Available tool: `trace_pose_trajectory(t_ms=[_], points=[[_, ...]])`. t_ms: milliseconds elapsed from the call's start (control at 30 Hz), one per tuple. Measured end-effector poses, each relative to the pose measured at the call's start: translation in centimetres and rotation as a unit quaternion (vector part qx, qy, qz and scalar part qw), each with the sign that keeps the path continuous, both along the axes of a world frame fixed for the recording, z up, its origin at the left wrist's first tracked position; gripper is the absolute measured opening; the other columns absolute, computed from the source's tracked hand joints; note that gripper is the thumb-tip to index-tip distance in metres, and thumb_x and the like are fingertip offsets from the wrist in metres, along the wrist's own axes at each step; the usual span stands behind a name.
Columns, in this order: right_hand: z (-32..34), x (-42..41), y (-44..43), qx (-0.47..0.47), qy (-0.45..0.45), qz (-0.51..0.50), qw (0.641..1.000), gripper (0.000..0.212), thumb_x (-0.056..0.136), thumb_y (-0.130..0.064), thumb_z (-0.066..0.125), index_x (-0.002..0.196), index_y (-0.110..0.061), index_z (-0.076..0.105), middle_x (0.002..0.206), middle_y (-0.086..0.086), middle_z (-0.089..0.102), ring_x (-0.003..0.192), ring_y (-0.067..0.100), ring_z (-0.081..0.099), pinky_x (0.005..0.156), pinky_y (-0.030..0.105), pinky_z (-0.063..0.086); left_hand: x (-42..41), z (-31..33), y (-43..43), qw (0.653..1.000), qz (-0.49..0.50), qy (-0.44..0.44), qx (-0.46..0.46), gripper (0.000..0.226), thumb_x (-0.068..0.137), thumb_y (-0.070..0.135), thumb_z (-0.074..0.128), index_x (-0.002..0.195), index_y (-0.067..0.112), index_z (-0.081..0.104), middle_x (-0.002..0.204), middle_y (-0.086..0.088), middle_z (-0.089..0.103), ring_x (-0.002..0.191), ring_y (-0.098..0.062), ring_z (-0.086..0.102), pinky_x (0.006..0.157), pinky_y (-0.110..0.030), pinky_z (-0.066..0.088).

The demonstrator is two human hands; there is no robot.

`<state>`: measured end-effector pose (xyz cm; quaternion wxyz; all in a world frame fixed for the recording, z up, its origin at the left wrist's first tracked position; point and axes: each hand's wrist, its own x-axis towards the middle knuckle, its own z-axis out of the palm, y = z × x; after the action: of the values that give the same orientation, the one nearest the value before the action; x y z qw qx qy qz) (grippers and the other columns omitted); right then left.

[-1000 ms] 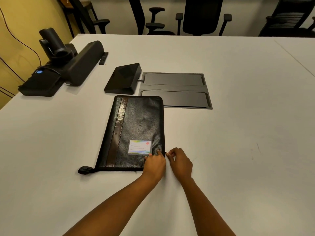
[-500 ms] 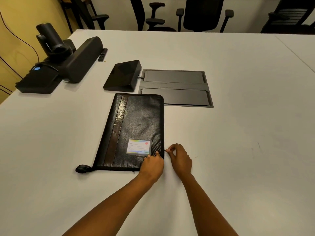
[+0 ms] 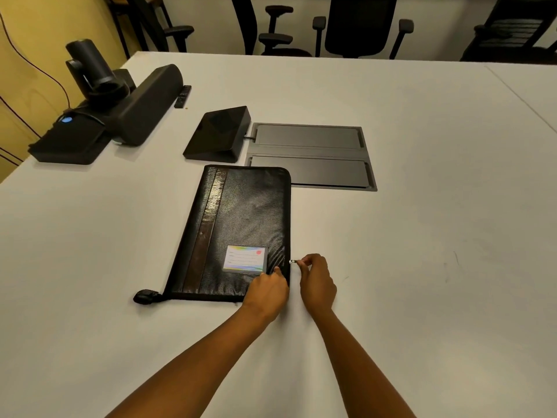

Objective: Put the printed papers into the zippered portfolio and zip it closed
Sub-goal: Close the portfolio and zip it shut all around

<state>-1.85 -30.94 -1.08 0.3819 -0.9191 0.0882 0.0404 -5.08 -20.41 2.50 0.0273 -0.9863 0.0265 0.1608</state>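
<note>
A black zippered portfolio lies flat and folded shut on the white table, with a brown strip down its left side and a small coloured label near its front right corner. My left hand presses on that front right corner with curled fingers. My right hand is just beside the portfolio's right edge and pinches the small metal zipper pull. No printed papers are in sight.
Behind the portfolio are a grey flip-lid cable box set into the table and a black wedge-shaped device. A black speaker bar, a camera and a black box stand at the far left. Office chairs line the far edge.
My right hand has drawn the zipper pull out a little from the portfolio's right edge, so the metal pull now shows. My left hand stays on the front right corner.
</note>
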Motion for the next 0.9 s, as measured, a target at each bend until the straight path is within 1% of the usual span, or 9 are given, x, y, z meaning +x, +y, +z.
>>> trace_pose_trajectory(t_ms=[167,233,300,400,500,600,667,767,900], points=[[0.8,3.3,1.2,0.005,0.028,-0.015,0.999,0.018,0.095,-0.029,0.048,0.102,-0.013,0.053,0.111,0.005,0.059,0.093,0.027,0.061,0.070,0.029,0.036,-0.7,0.0,-0.2,0.999,-0.004,0.026,0.018,0.049,0.095,0.001,0.032,0.142,-0.009,0.020,0.122,-0.024,0.059,0.113,-0.039,0.055,0.091,-0.044,0.046],[0.8,3.9,1.0,0.002,0.030,0.019,0.999,0.017,0.095,-0.028,0.049,0.102,-0.013,0.051,0.109,0.004,0.061,0.094,0.027,0.061,0.072,0.030,0.038,-0.9,0.1,0.0,1.000,0.017,0.024,-0.004,0.044,0.097,0.012,0.035,0.139,-0.003,0.032,0.120,-0.020,0.061,0.110,-0.036,0.058,0.089,-0.042,0.048],[0.6,4.0,0.4,-0.011,0.028,0.058,0.998,0.017,0.094,-0.029,0.049,0.102,-0.014,0.050,0.105,0.003,0.064,0.093,0.027,0.062,0.074,0.032,0.042,-0.7,0.3,0.3,0.999,0.033,0.010,-0.028,0.039,0.097,0.031,0.041,0.123,0.004,0.049,0.115,-0.016,0.064,0.105,-0.032,0.061,0.084,-0.038,0.049],[0.3,3.7,-0.3,-0.025,0.013,0.078,0.997,0.016,0.094,-0.030,0.049,0.099,-0.015,0.051,0.102,0.001,0.064,0.090,0.025,0.062,0.075,0.035,0.046,0.7,0.8,1.1,0.998,0.049,-0.034,-0.017,0.053,0.090,0.059,0.040,0.101,0.012,0.061,0.103,-0.011,0.066,0.097,-0.027,0.063,0.071,-0.031,0.042],[0.1,3.2,-0.3,-0.017,-0.012,0.079,0.997,0.015,0.093,-0.031,0.050,0.097,-0.017,0.051,0.101,-0.003,0.061,0.088,0.020,0.062,0.072,0.031,0.043,3.1,0.7,2.2,0.990,0.073,-0.112,-0.051,0.048,0.090,0.059,0.038,0.098,0.018,0.061,0.102,-0.008,0.068,0.096,-0.026,0.064,0.072,-0.032,0.043],[-0.2,3.1,-0.1,-0.017,-0.024,0.086,0.996,0.014,0.093,-0.031,0.050,0.098,-0.018,0.051,0.100,-0.004,0.060,0.085,0.016,0.061,0.071,0.028,0.044,5.3,-0.4,2.9,0.981,0.071,-0.125,-0.131,0.046,0.091,0.052,0.042,0.123,0.020,0.052,0.128,-0.007,0.058,0.118,-0.024,0.053,0.096,-0.034,0.039],[-0.2,3.3,-0.1,-0.018,-0.026,0.089,0.995,0.012,0.093,-0.030,0.050,0.098,-0.018,0.051,0.098,-0.003,0.061,0.084,0.015,0.061,0.071,0.026,0.045,6.3,-1.3,2.9,0.981,0.095,-0.084,-0.144,0.065,0.090,0.055,0.042,0.144,0.020,0.028,0.153,-0.010,0.027,0.142,-0.026,0.025,0.115,-0.044,0.018],[-0.4,3.7,0.0,-0.032,-0.029,0.112,0.993,0.015,0.094,-0.033,0.048,0.102,-0.020,0.053,0.102,-0.004,0.061,0.086,0.015,0.061,0.072,0.025,0.047,6.9,-2.7,2.2,0.977,0.147,-0.053,-0.146,0.081,0.088,0.063,0.034,0.150,0.023,-0.001,0.159,-0.009,-0.008,0.147,-0.027,-0.007,0.115,-0.055,-0.006],[-0.8,4.0,-0.2,-0.069,-0.046,0.138,0.987,0.018,0.096,-0.035,0.044,0.101,-0.022,0.055,0.104,-0.004,0.061,0.085,0.014,0.061,0.071,0.027,0.049,6.3,-4.0,1.7,0.978,0.151,-0.086,-0.114,0.080,0.089,0.065,0.022,0.147,0.023,-0.014,0.157,-0.009,-0.017,0.146,-0.026,-0.015,0.114,-0.055,-0.011]])
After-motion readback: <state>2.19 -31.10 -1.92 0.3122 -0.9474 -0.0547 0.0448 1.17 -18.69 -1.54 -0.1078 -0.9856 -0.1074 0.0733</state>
